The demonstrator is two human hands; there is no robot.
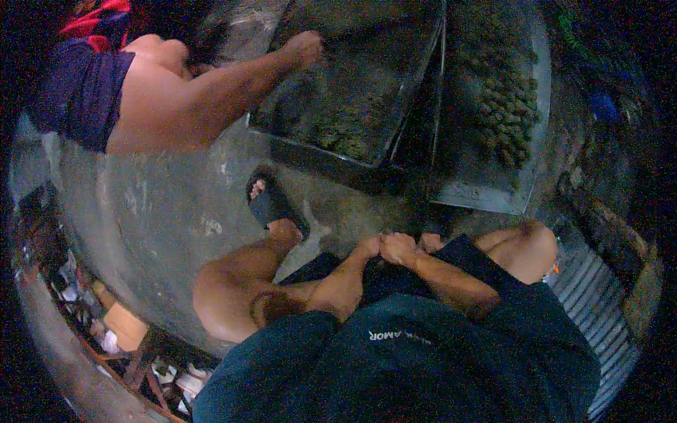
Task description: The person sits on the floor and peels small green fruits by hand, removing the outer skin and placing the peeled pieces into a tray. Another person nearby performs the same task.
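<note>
My left hand and my right hand meet in front of my lap, close together between my bent knees. The fingers look curled, but blur and dim light hide whether they hold anything. Beyond them a metal tray carries many small, rounded greenish-brown lumps, grouped towards its right side. Left of it lies another dark, metal-edged tray with small material spread over its near part; I cannot tell what it is.
At the upper left another person's bare leg reaches to the dark tray's edge. My sandalled foot rests on the grey floor. Corrugated metal sheeting lies at the right. A cardboard piece and mixed litter are at the lower left.
</note>
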